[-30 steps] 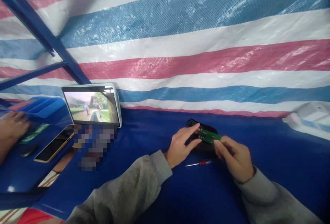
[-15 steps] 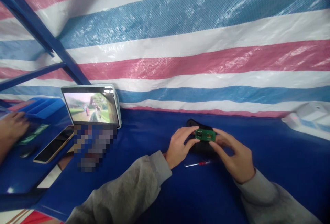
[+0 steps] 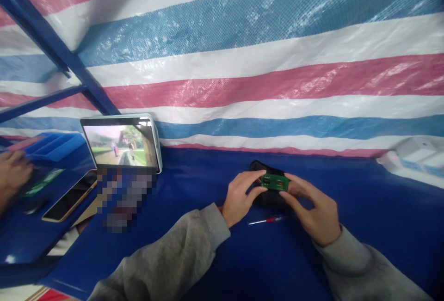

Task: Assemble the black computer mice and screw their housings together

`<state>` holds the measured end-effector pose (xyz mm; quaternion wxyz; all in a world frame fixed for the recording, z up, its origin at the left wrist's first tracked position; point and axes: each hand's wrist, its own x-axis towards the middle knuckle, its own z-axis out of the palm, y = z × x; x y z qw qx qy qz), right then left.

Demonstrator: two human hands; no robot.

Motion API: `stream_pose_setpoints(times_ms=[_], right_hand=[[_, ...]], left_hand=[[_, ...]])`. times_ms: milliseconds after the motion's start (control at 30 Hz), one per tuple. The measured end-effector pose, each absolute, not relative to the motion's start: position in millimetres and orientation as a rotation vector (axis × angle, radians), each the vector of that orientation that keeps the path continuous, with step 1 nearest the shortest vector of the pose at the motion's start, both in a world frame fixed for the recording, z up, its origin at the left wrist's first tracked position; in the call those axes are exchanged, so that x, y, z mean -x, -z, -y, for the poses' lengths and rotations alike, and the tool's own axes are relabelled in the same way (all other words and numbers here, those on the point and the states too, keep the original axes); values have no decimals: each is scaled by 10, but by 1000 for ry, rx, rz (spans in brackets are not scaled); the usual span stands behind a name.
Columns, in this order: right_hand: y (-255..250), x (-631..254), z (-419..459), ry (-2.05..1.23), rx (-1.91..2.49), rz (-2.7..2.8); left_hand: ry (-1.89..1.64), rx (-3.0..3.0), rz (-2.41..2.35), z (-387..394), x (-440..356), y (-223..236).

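Levelled green board (image 3: pixel 274 182) since a second ago; pinching left end with left hand (image 3: pixel 238 198), right with right hand (image 3: pixel 318 209); likely steadier.

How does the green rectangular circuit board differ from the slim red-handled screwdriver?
The green rectangular circuit board is broad and flat; the slim red-handled screwdriver is thin and rod-like. The left hand and right hand hold the board, while the screwdriver lies on the blue tabletop. Both are close to the hands.
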<state>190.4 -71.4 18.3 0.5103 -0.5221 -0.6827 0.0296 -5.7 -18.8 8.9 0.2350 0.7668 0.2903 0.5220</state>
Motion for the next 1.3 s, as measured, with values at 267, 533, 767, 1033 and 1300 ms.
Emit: stream_pose_setpoints(times_ms=[267, 533, 767, 1033, 1300], right_hand=[[-186, -1903, 728, -27, 1244, 1670], [-161, -1901, 722, -23, 1274, 1656], [-184, -1929, 718, 16, 1273, 1584], [-332, -1886, 746, -185, 1346, 1597], [-349, -1888, 742, -356, 1308, 1631]], left_hand=[[-1423, -2099, -789, 192, 56, -89], [-1394, -2060, -767, 193, 58, -131], [-1426, -2101, -657, 180, 63, -118], [-1433, -2099, -715, 187, 71, -95], [-1413, -2262, -709, 180, 76, -116]])
